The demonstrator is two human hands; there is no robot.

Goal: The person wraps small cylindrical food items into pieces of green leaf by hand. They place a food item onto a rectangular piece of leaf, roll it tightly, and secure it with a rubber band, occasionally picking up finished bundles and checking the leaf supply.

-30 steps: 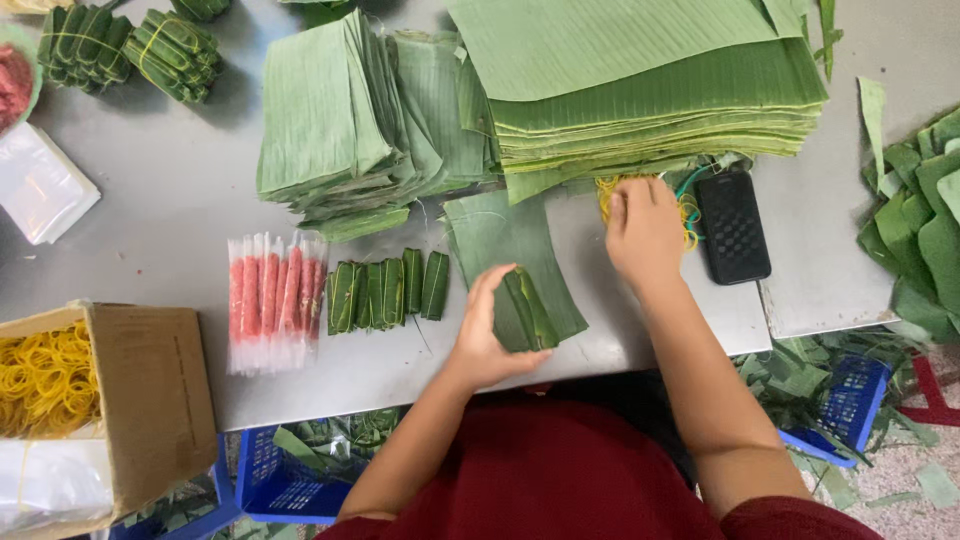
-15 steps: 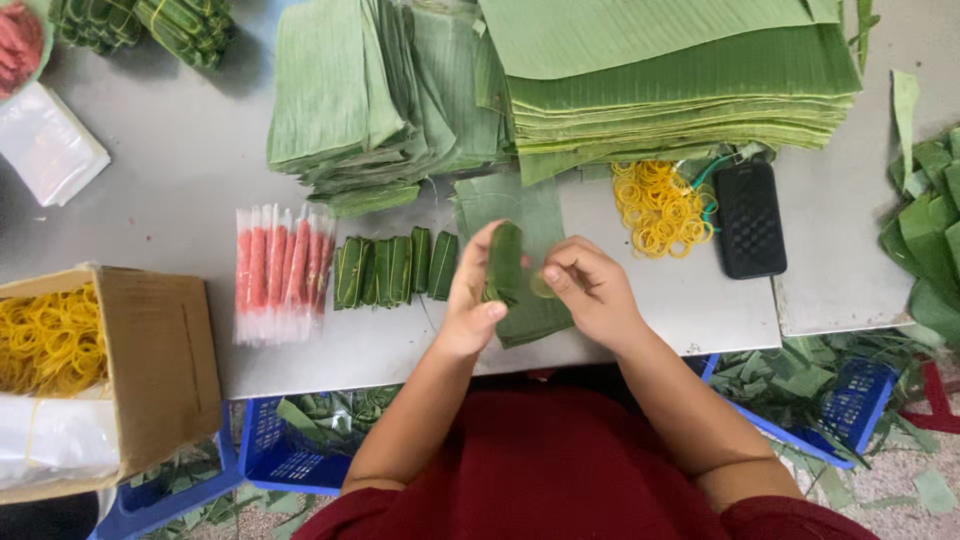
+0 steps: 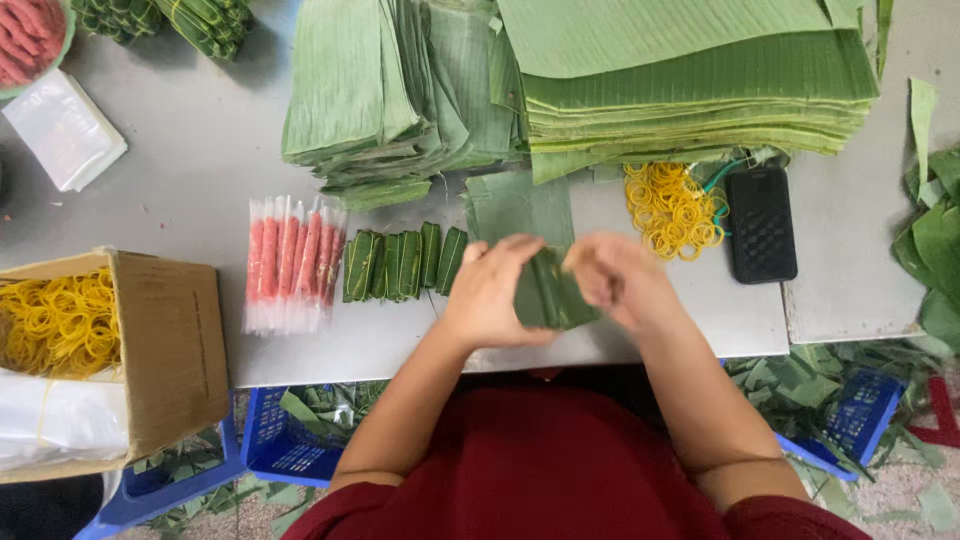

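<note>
Leaf roll [image 3: 548, 292] is gripped between both hands, left hand [image 3: 492, 292] and right hand [image 3: 618, 280] closed on it above the tabletop [image 3: 200, 150].

Bare table [image 3: 200, 150] leftward (leaf stacks [image 3: 690, 90] ahead)
</note>
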